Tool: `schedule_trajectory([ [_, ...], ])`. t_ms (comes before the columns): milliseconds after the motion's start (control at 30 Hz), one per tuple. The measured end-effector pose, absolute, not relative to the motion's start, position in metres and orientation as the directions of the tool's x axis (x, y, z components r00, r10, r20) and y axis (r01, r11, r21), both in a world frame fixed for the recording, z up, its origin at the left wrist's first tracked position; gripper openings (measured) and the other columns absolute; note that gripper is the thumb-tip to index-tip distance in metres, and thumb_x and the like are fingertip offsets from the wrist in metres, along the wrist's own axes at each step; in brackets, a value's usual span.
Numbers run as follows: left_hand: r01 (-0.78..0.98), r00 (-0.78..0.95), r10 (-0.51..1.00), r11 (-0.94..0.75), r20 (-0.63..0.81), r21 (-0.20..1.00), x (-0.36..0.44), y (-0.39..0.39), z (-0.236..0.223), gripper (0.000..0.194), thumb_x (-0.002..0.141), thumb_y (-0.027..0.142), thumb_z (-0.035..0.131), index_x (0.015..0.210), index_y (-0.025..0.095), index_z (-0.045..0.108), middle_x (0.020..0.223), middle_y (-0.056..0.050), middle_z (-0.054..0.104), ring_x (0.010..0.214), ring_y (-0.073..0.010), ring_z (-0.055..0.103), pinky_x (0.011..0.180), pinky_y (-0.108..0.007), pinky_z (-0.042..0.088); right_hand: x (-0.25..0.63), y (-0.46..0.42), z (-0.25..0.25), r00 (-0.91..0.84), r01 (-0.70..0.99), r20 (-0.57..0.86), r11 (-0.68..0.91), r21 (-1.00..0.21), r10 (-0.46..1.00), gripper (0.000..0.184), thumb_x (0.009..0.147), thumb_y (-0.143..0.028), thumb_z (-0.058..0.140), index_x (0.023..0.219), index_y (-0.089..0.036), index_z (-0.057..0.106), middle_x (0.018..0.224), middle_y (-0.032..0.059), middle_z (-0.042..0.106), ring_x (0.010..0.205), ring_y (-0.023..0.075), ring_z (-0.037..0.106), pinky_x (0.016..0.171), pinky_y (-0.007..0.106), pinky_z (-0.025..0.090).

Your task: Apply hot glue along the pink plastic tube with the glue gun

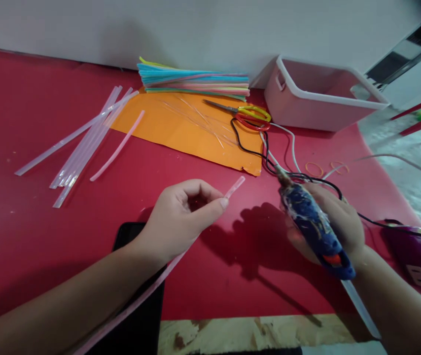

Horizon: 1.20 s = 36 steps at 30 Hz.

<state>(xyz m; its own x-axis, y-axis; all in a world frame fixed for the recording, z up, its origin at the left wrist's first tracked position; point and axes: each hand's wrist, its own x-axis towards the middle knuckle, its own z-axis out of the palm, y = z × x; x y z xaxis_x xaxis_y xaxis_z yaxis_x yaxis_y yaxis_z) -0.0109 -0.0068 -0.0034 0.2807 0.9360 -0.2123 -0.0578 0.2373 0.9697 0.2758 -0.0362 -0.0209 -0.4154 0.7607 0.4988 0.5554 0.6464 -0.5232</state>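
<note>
My left hand (190,214) pinches a long thin pink strip (175,264) between thumb and finger. The strip's short end sticks out past my fingertips, and its rest trails down under my forearm. My right hand (338,222) is wrapped round a worn blue hot glue gun (306,219), its stained nozzle pointing up and left. A clear glue stick (360,308) juts from the back of the gun. The nozzle stands to the right of the strip's end, apart from it. The fingers of my right hand are partly hidden behind the gun.
At the left lie several clear glue sticks (85,148) and a short pink strip (118,148). An orange sheet (151,128) bears scissors (253,116) and thin clear strands. Behind are pastel strips (195,81) and a pink bin (306,108). A black phone-like slab (140,310) lies below my left arm; cords (294,148) run rightward.
</note>
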Motion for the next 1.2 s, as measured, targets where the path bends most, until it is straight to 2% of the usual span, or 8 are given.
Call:
schedule_trajectory([
  [100, -0.057, 0.305, 0.936, 0.200, -0.174, 0.978, -0.0116, -0.0072, -0.0058, 0.016, 0.083, 0.022, 0.081, 0.074, 0.017, 0.070, 0.070, 0.005, 0.067, 0.066, -0.0078, 0.058, 0.065, -0.019, 0.047, 0.2703, -0.0354, -0.0161, -0.480, 0.573, 0.494, 0.685, -0.449, 0.725, 0.014, 0.095, -0.015, 0.061, 0.100, -0.027, 0.061, 0.091, 0.0052, 0.073, 0.077, 0.0219, 0.074, 0.067, 0.031, 0.062],
  [300, -0.048, 0.351, 0.918, 0.212, -0.182, 0.976, -0.0125, -0.0068, -0.0049, 0.013, 0.079, 0.016, 0.082, 0.074, 0.017, 0.071, 0.068, 0.005, 0.068, 0.063, -0.0076, 0.058, 0.062, -0.019, 0.047, 0.2702, -0.0350, -0.0154, -0.558, 0.575, 0.477, 0.731, -0.368, 0.679, 0.011, 0.094, -0.016, 0.060, 0.103, -0.023, 0.059, 0.092, 0.0075, 0.072, 0.077, 0.0197, 0.072, 0.070, 0.028, 0.061],
  [767, -0.109, 0.393, 0.907, 0.209, -0.151, 0.972, -0.0115, -0.0068, -0.0063, 0.016, 0.079, 0.012, 0.081, 0.072, 0.017, 0.068, 0.067, 0.006, 0.065, 0.062, -0.0061, 0.057, 0.061, -0.016, 0.047, 0.2711, -0.0339, -0.0127, -0.583, 0.582, 0.448, 0.733, -0.352, 0.678, 0.010, 0.097, -0.019, 0.055, 0.104, -0.021, 0.061, 0.089, 0.0088, 0.073, 0.078, 0.0193, 0.073, 0.070, 0.027, 0.060],
  [1200, -0.125, 0.393, 0.907, 0.215, -0.150, 0.969, -0.0119, -0.0078, -0.0065, 0.014, 0.080, 0.011, 0.081, 0.074, 0.017, 0.070, 0.068, 0.005, 0.067, 0.063, -0.0067, 0.058, 0.062, -0.017, 0.049, 0.2696, -0.0343, -0.0148, -0.569, 0.590, 0.441, 0.718, -0.368, 0.694, 0.010, 0.097, -0.016, 0.058, 0.103, -0.024, 0.060, 0.088, 0.0060, 0.073, 0.075, 0.0185, 0.073, 0.068, 0.027, 0.060],
])
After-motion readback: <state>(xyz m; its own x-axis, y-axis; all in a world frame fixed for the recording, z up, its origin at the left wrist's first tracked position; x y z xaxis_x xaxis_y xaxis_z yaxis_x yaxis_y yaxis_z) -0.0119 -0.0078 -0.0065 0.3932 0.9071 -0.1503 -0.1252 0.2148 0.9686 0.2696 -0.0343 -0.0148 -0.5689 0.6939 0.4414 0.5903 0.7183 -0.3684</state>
